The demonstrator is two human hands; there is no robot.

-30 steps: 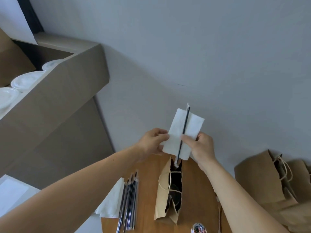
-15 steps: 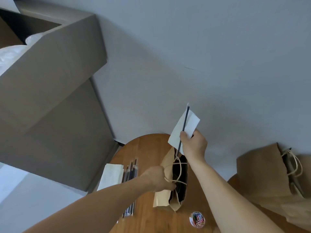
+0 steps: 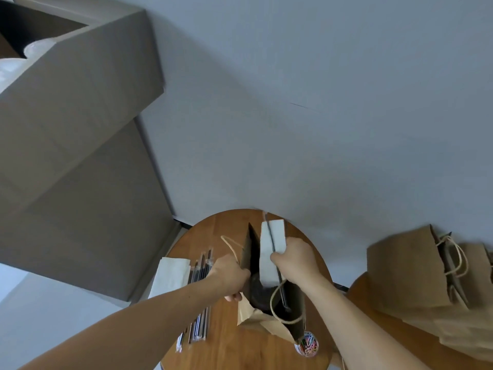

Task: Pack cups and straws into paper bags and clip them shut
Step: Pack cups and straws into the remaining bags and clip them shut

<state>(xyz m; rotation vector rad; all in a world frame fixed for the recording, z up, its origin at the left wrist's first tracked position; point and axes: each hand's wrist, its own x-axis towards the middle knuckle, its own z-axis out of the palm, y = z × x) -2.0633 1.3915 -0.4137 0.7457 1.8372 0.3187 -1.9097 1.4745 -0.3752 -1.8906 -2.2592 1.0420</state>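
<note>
In the head view, at lower centre of the frame, the left hand [image 3: 229, 276] grips the left rim of the brown paper bag [image 3: 256, 317] and holds its mouth wide so things can go in. Just right of it, the right hand [image 3: 296, 260] pinches a white napkin [image 3: 278, 233] and a black straw [image 3: 270, 236] together. Their lower ends are inside the mouth, apparently so both drop in one go. Whether a cup sits in the dark interior cannot be told. A tub of paper clips [image 3: 307, 344] stands on the bench [image 3: 213, 236] by the bag's base, handy for closing.
</note>
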